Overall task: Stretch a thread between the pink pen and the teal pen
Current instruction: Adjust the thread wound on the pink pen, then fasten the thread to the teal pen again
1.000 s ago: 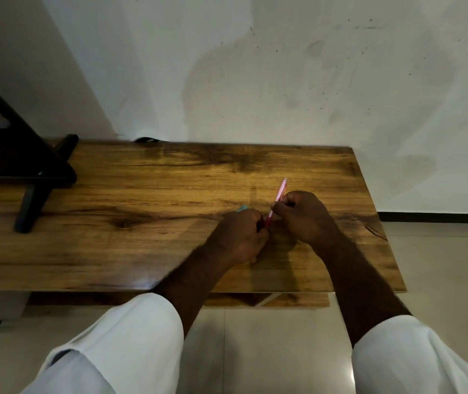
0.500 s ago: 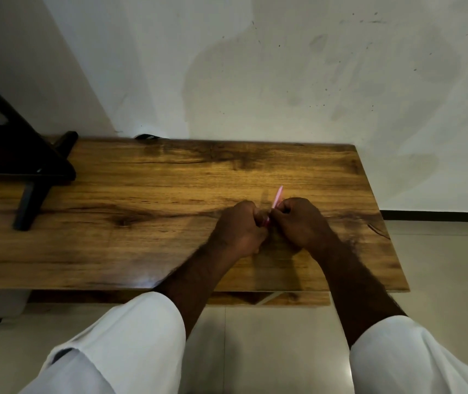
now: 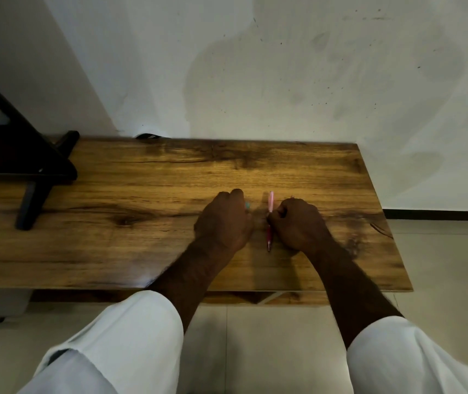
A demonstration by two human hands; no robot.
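The pink pen (image 3: 270, 204) stands nearly upright on the wooden table (image 3: 141, 223), its tip down near the front, with my right hand (image 3: 298, 226) closed around its middle. My left hand (image 3: 224, 220) is a fist just left of it, and only a small teal tip of the teal pen (image 3: 247, 206) shows beside its knuckles. A narrow gap separates the two hands. No thread is visible between the pens; it is too thin or hidden to make out.
A black stand with angled legs (image 3: 36, 177) occupies the table's left end. A stained white wall (image 3: 255, 81) rises behind the table. The right table edge (image 3: 383, 223) drops to a tiled floor (image 3: 440, 265). White sleeves cover both forearms.
The hands, pressed together half a second ago, have moved slightly apart. The pink pen went from leaning right to nearly upright, and the teal pen's tip shows again.
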